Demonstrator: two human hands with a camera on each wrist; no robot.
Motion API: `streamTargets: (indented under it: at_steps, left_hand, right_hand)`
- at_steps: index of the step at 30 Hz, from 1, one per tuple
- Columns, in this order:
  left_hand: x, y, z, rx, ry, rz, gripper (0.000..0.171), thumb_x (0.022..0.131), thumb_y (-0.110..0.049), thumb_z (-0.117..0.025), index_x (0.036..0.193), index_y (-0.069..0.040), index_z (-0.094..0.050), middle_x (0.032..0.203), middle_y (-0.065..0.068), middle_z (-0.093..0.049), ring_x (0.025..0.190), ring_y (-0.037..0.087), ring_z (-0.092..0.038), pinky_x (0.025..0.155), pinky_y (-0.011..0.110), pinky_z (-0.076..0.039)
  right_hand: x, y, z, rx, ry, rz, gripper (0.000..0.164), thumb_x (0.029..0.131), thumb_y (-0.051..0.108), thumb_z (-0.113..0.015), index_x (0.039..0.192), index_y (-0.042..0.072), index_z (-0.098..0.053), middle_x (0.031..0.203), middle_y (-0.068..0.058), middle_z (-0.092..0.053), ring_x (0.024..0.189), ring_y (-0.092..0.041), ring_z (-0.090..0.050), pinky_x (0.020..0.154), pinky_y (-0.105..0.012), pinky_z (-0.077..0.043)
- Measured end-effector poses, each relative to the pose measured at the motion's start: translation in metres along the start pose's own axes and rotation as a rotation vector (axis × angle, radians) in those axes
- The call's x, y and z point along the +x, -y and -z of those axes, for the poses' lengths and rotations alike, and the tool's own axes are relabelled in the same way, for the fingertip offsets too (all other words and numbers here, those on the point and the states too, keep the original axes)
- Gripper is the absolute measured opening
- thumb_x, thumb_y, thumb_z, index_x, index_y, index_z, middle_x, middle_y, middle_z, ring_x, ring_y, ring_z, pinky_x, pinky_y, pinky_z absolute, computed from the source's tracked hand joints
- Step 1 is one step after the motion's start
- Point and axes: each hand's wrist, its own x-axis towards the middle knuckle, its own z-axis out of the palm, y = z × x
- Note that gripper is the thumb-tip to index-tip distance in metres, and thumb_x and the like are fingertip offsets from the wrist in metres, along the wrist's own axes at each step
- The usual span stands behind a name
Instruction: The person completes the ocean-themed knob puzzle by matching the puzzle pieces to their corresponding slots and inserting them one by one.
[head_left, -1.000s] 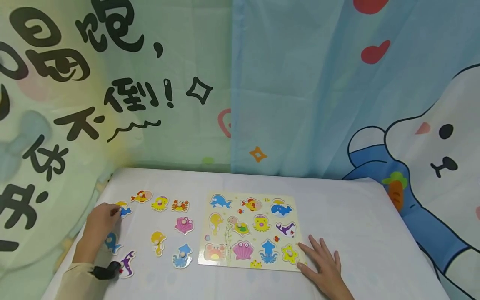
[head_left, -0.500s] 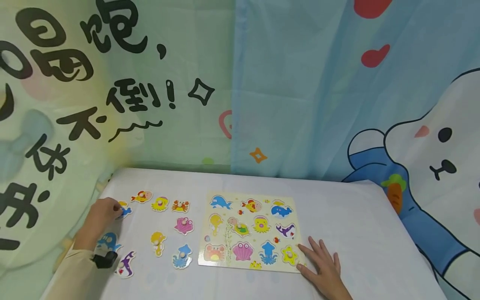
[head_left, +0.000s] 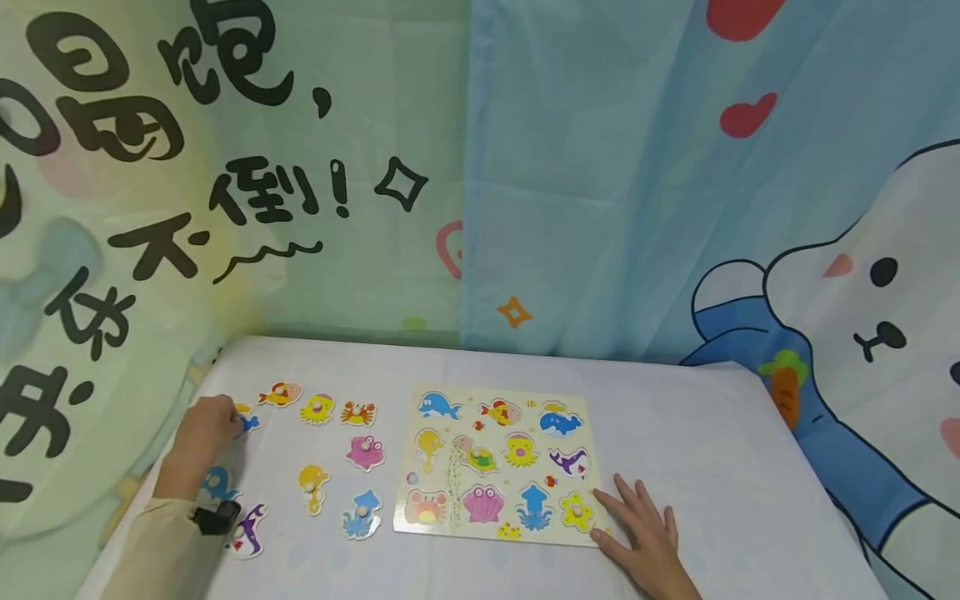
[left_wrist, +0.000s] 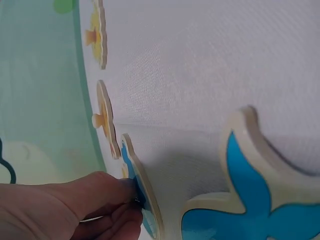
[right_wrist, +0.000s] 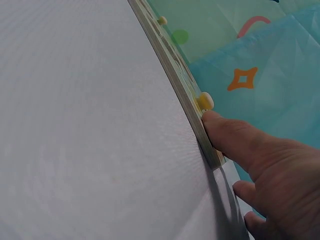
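Observation:
At the far left of the table, my left hand point(head_left: 198, 446) pinches a blue whale puzzle piece point(head_left: 248, 422) with a yellow top. In the left wrist view, thumb and fingers close around where its knob is, and the piece point(left_wrist: 137, 172) stands close to the cloth. My right hand point(head_left: 645, 537) rests at the lower right corner of the cream puzzle board point(head_left: 463, 417), fingers spread. In the right wrist view, one fingertip touches the board's edge point(right_wrist: 175, 82) beside a yellow knob point(right_wrist: 206, 101). The board bears a knobbed starfish point(head_left: 577, 511) and turtle point(head_left: 477, 455).
Around the left hand lie a fish piece point(head_left: 281, 394), an octopus point(head_left: 317, 409), a crab point(head_left: 358, 413), a pink shell point(head_left: 365, 452), a seahorse point(head_left: 312, 488), a squid point(head_left: 362, 515), a purple-white piece point(head_left: 249, 532) and a blue piece point(head_left: 216, 483). Printed curtains point(head_left: 570, 208) hang behind the table.
My left hand stays at the whale piece, its wrist and fingers turning slightly. The right hand keeps its place at the board's corner. The head view shifts a little.

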Motion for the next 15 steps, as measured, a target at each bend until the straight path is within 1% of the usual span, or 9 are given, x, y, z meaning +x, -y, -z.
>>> streamTargets:
  at_steps: [5, 9, 12, 15]
  left_hand:
    - [-0.0009, -0.0012, -0.0016, -0.011, -0.014, -0.023, 0.016, 0.084, 0.001, -0.058, 0.070, 0.001, -0.050, 0.064, 0.006, -0.043, 0.060, 0.019, -0.041, 0.055, 0.030, -0.031]
    - [-0.0042, 0.0031, -0.0036, -0.022, -0.017, -0.043, 0.015, 0.087, -0.001, -0.056, 0.074, 0.003, -0.053, 0.067, 0.009, -0.047, 0.062, 0.020, -0.043, 0.056, 0.031, -0.033]
    - [-0.0053, 0.0063, -0.0050, -0.014, -0.015, -0.051, 0.016, 0.088, -0.001, -0.055, 0.073, 0.002, -0.050, 0.067, 0.008, -0.045, 0.062, 0.020, -0.042, 0.056, 0.031, -0.032]
    - [-0.0052, 0.0052, -0.0040, 0.003, -0.003, -0.038, 0.016, 0.087, 0.000, -0.054, 0.072, 0.001, -0.048, 0.066, 0.007, -0.043, 0.061, 0.020, -0.040, 0.056, 0.031, -0.031]
  right_hand:
    - [-0.0003, -0.0006, -0.0007, 0.000, -0.004, -0.006, 0.064, 0.080, 0.049, -0.070, 0.134, 0.018, -0.057, 0.157, -0.021, -0.026, 0.144, -0.051, -0.007, 0.106, -0.076, 0.008]
    - [-0.0009, -0.0012, -0.0014, -0.004, -0.008, 0.008, 0.063, 0.081, 0.049, -0.069, 0.134, 0.018, -0.057, 0.156, -0.022, -0.027, 0.144, -0.052, -0.008, 0.105, -0.076, 0.006]
    - [-0.0015, -0.0019, -0.0022, 0.004, -0.027, 0.031, 0.062, 0.081, 0.048, -0.070, 0.134, 0.017, -0.058, 0.155, -0.023, -0.028, 0.143, -0.052, -0.010, 0.105, -0.076, 0.005]
    - [-0.0019, -0.0024, -0.0037, 0.019, -0.045, 0.051, 0.062, 0.081, 0.047, -0.070, 0.132, 0.016, -0.059, 0.155, -0.024, -0.029, 0.143, -0.053, -0.011, 0.105, -0.076, 0.005]
